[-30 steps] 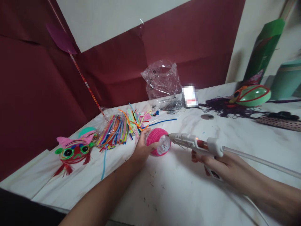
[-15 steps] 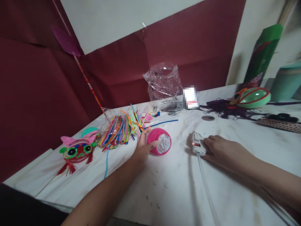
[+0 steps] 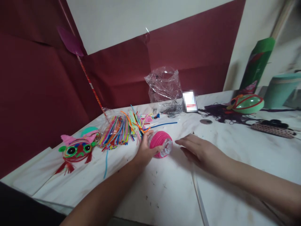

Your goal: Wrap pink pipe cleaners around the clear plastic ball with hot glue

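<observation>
My left hand [image 3: 146, 150] is closed around a clear plastic ball wrapped in pink pipe cleaner [image 3: 160, 140]; its bare end faces right. Fingers stretched and a little apart, my right hand [image 3: 194, 147] hovers just right of the ball and holds nothing. Beneath that hand, the glue gun is almost wholly hidden, with its white cord [image 3: 198, 196] running toward the table's front edge. Left of the ball lie bundles of colourful pipe cleaners [image 3: 117, 131]. A finished-looking animal head with pink ears and big eyes [image 3: 77, 150] rests farther left.
A clear plastic bag [image 3: 164, 91] and a blurred-out white item [image 3: 190, 101] stand at the back. On the right are a green balloon with red bands [image 3: 249, 104], dark purple strands [image 3: 216, 113], a dotted hairbrush [image 3: 271, 129] and a teal bucket [image 3: 281, 89]. One blue pipe cleaner [image 3: 162, 125] lies behind the ball.
My right hand has let go of the glue gun and moved left toward the pink ball. The ball has turned slightly in my left hand, its clear end tilting lower.
</observation>
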{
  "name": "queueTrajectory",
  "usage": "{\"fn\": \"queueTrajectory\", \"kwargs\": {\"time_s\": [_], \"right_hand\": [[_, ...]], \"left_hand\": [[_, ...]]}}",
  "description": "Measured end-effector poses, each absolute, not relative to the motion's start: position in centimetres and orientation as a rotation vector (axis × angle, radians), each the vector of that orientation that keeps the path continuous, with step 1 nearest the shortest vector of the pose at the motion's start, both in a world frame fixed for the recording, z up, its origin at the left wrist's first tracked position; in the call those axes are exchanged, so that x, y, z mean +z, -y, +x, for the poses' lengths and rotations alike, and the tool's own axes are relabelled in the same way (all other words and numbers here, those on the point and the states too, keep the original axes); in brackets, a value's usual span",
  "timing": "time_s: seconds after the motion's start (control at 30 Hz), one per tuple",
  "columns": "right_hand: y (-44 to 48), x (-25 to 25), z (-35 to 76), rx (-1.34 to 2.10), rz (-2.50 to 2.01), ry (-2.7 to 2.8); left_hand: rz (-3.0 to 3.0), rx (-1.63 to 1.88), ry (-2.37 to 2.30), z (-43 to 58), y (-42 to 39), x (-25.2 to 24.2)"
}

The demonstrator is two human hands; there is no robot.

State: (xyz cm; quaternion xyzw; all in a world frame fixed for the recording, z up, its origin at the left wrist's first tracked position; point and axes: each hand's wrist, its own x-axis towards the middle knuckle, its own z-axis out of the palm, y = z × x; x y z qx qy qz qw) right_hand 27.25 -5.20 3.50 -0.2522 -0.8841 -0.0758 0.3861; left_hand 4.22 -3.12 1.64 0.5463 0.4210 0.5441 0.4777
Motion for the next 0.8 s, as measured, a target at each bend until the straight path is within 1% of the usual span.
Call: {"fn": "queueTrajectory", "kwargs": {"time_s": [0.2,0.6,0.8], "right_hand": [[4.0,2.2,24.3,-0.239,-0.611,2.197],[3.8,1.1,24.3,-0.206,-0.620,2.185],[4.0,0.5,24.2,-0.165,-0.622,2.173]], "left_hand": [[1.369,1.292,-0.997,4.0,3.0,1.6],[1.451,1.277,-1.052,4.0,3.0,1.6],[1.525,1.340,-1.103,4.2,2.9,1.5]]}}
